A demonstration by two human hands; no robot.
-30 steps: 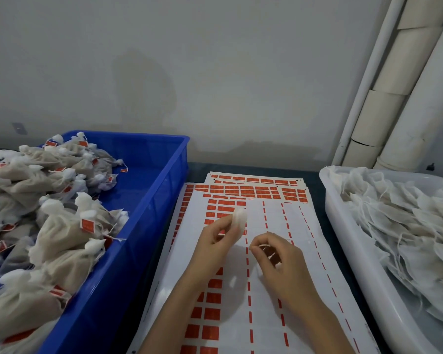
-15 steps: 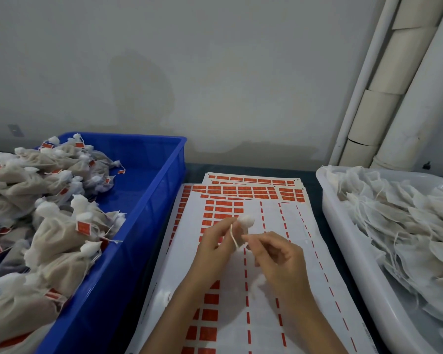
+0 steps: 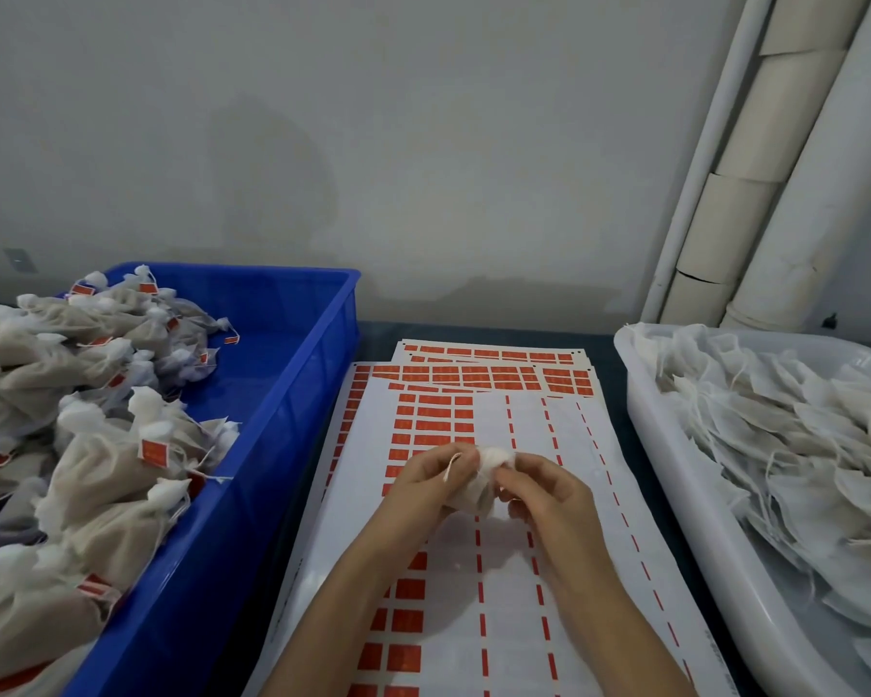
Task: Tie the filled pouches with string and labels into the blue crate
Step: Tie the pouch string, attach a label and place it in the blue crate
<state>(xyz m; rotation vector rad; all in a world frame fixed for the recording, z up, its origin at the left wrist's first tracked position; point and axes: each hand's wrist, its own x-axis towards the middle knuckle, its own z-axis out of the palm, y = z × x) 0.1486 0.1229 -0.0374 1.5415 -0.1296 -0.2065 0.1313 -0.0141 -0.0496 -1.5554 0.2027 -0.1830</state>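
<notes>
We identify this as a small packing workstation for hand assembly. At the left of the frame, a blue crate holds a heap of tied pouches bearing red labels. At centre, stacked label sheets, partly stripped of their red stickers, cover the dark table top. At the right, a white tub holds a pile of flat pouches with loose strings. In the lower centre, the left hand and right hand pinch a single pouch above the sheets. Behind the table we note a bare grey wall and, at upper right, exposed white pipes.
</notes>
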